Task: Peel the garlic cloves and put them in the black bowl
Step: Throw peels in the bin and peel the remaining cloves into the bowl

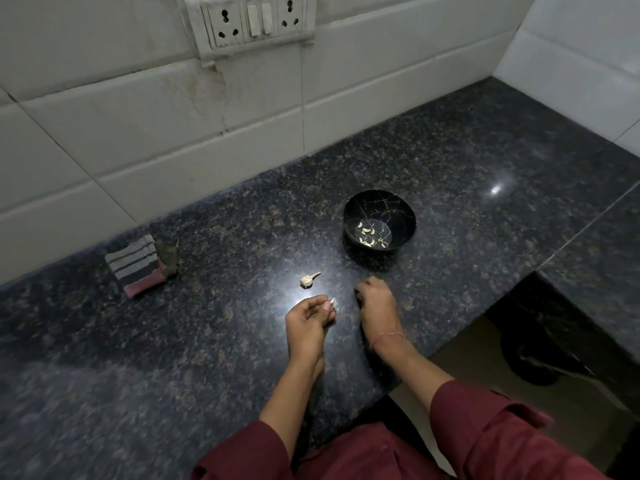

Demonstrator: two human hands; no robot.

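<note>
Your left hand (307, 323) is palm up over the dark speckled granite counter (207, 341), its fingers curled in, and the thumb and fingertips (325, 305) pinch a small pale garlic clove (333, 301) with papery skin still on it. Your right hand (375, 303) sits just beside it, to the right, knuckles up, with the fingers bent down toward the counter; you cannot tell from this angle whether they hold anything. The two hands are close but apart. The black round bowl with thin gold crack-like lines (375, 204) stands upright beyond your right hand, and a handful of peeled pale cloves (367, 232) lie in its bottom. A dry garlic stem stub (308, 280) lies on the counter just past your left fingertips. Well off to the left, a folded striped cloth (136, 265) rests near the white tiled wall (173, 133), which carries a white switch-and-socket plate (254, 20).
</note>
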